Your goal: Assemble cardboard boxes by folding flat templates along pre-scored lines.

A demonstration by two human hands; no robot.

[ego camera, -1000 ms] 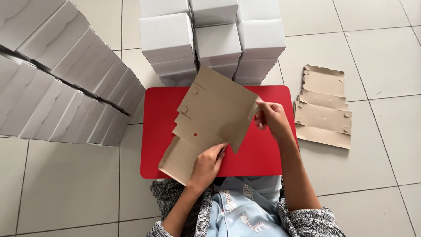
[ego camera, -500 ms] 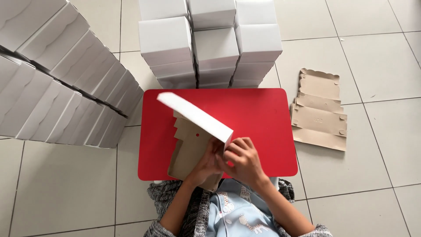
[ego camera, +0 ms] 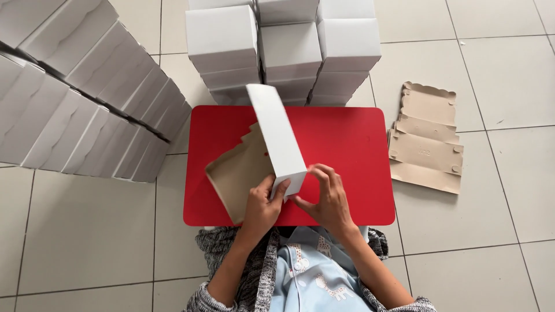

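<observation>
A half-folded cardboard box (ego camera: 254, 167), white outside and brown inside, stands on the red table (ego camera: 347, 144). One long white side panel (ego camera: 276, 136) is raised upright, and the brown inside faces left. My left hand (ego camera: 261, 208) grips the near corner of the box, thumb on the white panel. My right hand (ego camera: 328, 199) presses its fingertips against the near end of that panel. Both forearms come up from the bottom edge over a grey knit sleeve and pale blue cloth.
Stacks of finished white boxes (ego camera: 286, 49) stand beyond the table. More white boxes (ego camera: 87, 98) lean in rows at the left. A pile of flat brown box blanks (ego camera: 426, 138) lies on the tiled floor to the right.
The flat brown blank has been turned and folded: a white side panel now stands upright. My right hand came from the blank's right edge to its near end beside my left hand.
</observation>
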